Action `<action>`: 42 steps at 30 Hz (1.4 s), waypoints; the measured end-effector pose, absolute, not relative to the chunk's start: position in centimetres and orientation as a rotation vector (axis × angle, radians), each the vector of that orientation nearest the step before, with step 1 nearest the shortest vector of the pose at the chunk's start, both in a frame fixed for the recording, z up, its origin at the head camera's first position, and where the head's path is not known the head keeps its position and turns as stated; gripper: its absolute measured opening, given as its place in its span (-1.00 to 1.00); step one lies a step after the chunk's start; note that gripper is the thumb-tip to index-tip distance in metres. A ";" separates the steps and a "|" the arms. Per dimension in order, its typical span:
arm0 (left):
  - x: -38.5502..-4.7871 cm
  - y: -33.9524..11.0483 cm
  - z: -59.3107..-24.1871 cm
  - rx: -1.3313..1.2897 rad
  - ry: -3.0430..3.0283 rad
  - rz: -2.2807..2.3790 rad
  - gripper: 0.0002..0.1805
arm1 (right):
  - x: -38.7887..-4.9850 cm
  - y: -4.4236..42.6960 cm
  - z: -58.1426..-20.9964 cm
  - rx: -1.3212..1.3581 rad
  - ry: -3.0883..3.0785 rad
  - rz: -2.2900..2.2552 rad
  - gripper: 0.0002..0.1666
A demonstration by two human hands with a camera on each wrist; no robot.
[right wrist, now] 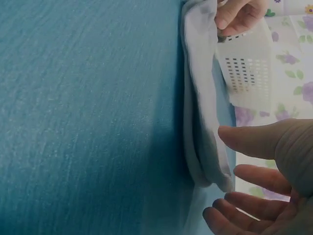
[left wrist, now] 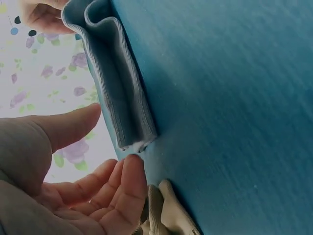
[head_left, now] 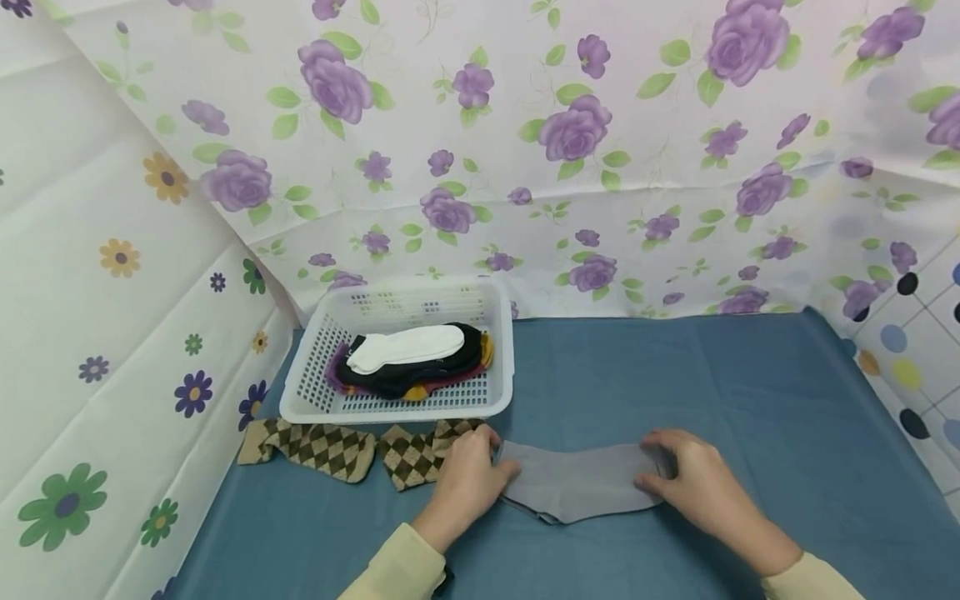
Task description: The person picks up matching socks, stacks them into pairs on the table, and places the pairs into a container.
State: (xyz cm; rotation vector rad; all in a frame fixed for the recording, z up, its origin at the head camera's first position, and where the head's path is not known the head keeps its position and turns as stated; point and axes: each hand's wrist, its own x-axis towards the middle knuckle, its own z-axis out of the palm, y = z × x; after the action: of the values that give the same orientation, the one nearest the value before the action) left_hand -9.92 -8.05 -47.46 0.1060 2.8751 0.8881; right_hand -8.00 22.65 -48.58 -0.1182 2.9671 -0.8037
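Note:
A pair of grey socks point(head_left: 577, 482) lies stacked and stretched sideways on the blue cloth. At its left end is my left hand point(head_left: 467, 477), thumb and fingers spread apart around the edge; in the left wrist view a gap shows between the thumb and the ribbed grey socks point(left wrist: 115, 88). My right hand point(head_left: 701, 483) is at the other end, its fingers reaching past the far side. The right wrist view has the thumb beside the grey socks point(right wrist: 203, 98) and the other fingers loosely parted, with no pinch visible.
A white plastic basket point(head_left: 300, 392) at the back left holds stacked socks, a white pair point(head_left: 408, 346) on top of dark ones. Brown checkered socks point(head_left: 326, 450) lie in front of it, partly behind my left hand. Flowered sheeting point(head_left: 487, 167) hangs behind the blue cloth point(head_left: 615, 375).

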 end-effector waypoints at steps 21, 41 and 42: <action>-9.5 -6.6 -47.9 0.582 2.744 0.607 -0.66 | -7.4 22.4 -50.3 -0.562 2.951 -0.613 -0.45; -9.9 -7.7 -48.4 0.412 2.824 0.756 -0.87 | -8.4 23.3 -50.1 -0.282 2.859 -0.858 -0.63; -9.9 -7.7 -48.4 0.392 2.828 0.752 -0.86 | -8.5 23.3 -50.0 -0.250 2.867 -0.847 -0.65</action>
State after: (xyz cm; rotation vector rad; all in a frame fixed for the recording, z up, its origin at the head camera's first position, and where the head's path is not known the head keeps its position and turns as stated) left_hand -9.86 -7.68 -48.37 0.3921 2.8283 0.7519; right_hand -8.51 23.26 -50.03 -0.2500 2.8672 -0.8468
